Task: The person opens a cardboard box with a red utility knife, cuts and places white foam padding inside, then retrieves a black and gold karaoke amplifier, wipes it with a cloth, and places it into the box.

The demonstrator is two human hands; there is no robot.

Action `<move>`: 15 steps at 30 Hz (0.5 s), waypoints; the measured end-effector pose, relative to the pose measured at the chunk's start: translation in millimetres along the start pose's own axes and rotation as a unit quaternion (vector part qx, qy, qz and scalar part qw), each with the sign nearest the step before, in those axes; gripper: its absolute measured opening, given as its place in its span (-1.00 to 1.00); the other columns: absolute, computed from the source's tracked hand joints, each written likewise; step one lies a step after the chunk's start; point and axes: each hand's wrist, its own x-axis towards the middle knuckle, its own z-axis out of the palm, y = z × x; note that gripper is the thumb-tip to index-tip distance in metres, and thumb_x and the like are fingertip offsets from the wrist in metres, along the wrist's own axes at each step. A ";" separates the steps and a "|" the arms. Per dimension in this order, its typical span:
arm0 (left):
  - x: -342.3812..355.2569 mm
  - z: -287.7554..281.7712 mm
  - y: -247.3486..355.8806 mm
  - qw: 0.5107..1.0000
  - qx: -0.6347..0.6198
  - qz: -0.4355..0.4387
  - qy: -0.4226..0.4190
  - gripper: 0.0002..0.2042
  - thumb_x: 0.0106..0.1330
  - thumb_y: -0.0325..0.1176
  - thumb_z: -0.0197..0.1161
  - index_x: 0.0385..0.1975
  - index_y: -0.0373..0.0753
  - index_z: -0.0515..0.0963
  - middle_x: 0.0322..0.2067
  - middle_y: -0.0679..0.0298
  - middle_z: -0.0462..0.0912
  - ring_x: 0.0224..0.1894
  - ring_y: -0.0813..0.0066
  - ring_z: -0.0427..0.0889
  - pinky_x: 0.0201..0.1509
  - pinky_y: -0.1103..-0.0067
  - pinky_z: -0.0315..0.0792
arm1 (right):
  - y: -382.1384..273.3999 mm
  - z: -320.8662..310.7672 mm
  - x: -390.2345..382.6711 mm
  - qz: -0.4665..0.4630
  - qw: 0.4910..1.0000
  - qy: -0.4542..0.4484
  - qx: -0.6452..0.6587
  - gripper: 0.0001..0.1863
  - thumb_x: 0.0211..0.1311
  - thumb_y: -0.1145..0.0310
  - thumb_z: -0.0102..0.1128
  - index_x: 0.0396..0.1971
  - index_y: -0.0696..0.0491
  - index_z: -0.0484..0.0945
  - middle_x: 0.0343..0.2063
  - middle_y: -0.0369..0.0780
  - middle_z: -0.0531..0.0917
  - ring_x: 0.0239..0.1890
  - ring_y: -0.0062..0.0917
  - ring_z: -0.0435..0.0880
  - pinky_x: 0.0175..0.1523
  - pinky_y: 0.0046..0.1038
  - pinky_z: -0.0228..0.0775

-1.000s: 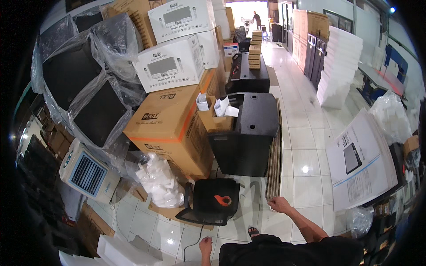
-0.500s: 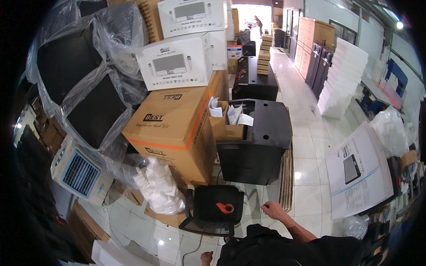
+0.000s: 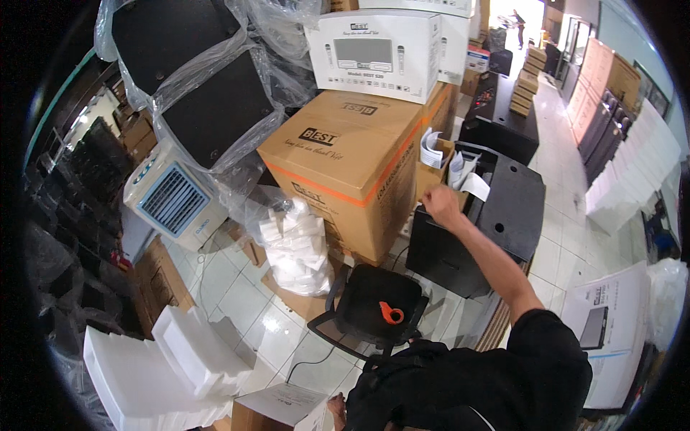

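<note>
My right arm stretches forward, and the right hand [image 3: 441, 204] is over the near left edge of a black cabinet [image 3: 460, 255]. Its fingers are curled in, with nothing visible in them. Just beyond the hand, a small open carton [image 3: 429, 174] holds white papers [image 3: 463, 172]. My left hand [image 3: 336, 408] hangs low at the bottom edge, beside a carton with a white top [image 3: 284, 404]; its fingers are too small and partly hidden to read. Between my hands stands a black chair [image 3: 377, 291] with an orange tape dispenser [image 3: 391, 312] on its seat.
A big brown carton [image 3: 345, 144] bearing white boxes [image 3: 374, 57] rises ahead. Left of it are a plastic bag of white pieces [image 3: 296, 248], an air cooler [image 3: 172, 194] and plastic-wrapped black cabinets [image 3: 215, 108]. White foam pieces [image 3: 144, 381] lie lower left. Far off stands another person [image 3: 519, 29].
My right hand has risen forward from beside the chair to above the black cabinet. The view has turned left, bringing the foam pieces and white-topped carton into sight. The left hand stays low.
</note>
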 end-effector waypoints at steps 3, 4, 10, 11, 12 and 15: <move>-26.5 28.9 3.8 1.000 -0.001 0.000 -0.001 -0.64 0.20 -0.15 0.23 -0.34 -0.40 0.66 -0.54 0.14 0.66 -0.56 0.35 0.65 -0.50 0.49 0.50 | 47.8 28.7 81.5 -0.023 0.986 0.013 -0.164 -0.67 0.08 0.22 0.28 -0.23 0.13 0.59 -0.17 -0.03 0.61 -0.01 -0.13 0.51 0.04 -0.16 0.39; -31.9 39.7 10.5 1.000 -0.005 -0.004 -0.002 -0.64 0.20 -0.14 0.23 -0.34 -0.40 0.66 -0.54 0.13 0.66 -0.56 0.35 0.65 -0.49 0.49 0.50 | 58.9 35.3 103.3 0.006 0.983 0.017 -0.185 -0.61 0.09 0.22 0.28 -0.14 0.15 0.55 -0.09 -0.04 0.58 0.09 -0.16 0.43 0.13 -0.15 0.31; -66.3 54.9 32.8 0.998 -0.027 -0.043 0.034 -0.61 0.18 -0.11 0.24 -0.33 -0.40 0.67 -0.53 0.12 0.67 -0.52 0.31 0.66 -0.42 0.47 0.50 | 69.2 53.8 154.7 0.109 0.961 -0.112 -0.229 -0.43 0.11 0.25 0.27 0.11 0.16 0.42 0.11 -0.07 0.44 0.27 -0.19 0.28 0.29 -0.17 0.16; -69.6 57.5 36.0 0.998 -0.030 -0.047 0.037 -0.61 0.18 -0.11 0.24 -0.32 -0.40 0.67 -0.53 0.11 0.68 -0.51 0.30 0.66 -0.41 0.46 0.50 | 73.2 55.8 157.6 0.118 0.956 -0.128 -0.236 -0.43 0.11 0.26 0.27 0.13 0.16 0.40 0.13 -0.08 0.43 0.28 -0.20 0.28 0.30 -0.18 0.15; -71.1 59.0 39.8 0.997 -0.034 -0.048 0.041 -0.60 0.18 -0.10 0.24 -0.32 -0.40 0.67 -0.53 0.11 0.68 -0.51 0.30 0.67 -0.39 0.46 0.50 | 77.3 58.2 160.4 0.118 0.959 -0.128 -0.226 -0.50 0.08 0.29 0.26 0.04 0.17 0.49 0.11 -0.07 0.45 0.27 -0.19 0.29 0.30 -0.19 0.14; -80.3 64.6 40.2 0.996 -0.046 -0.055 0.051 -0.59 0.17 -0.09 0.24 -0.32 -0.40 0.67 -0.53 0.10 0.68 -0.49 0.28 0.67 -0.36 0.45 0.51 | 84.9 57.7 157.3 0.081 0.968 -0.117 -0.208 -0.68 0.24 0.32 0.04 -0.07 0.13 0.57 0.04 -0.11 0.50 0.22 -0.24 0.33 0.19 -0.19 0.20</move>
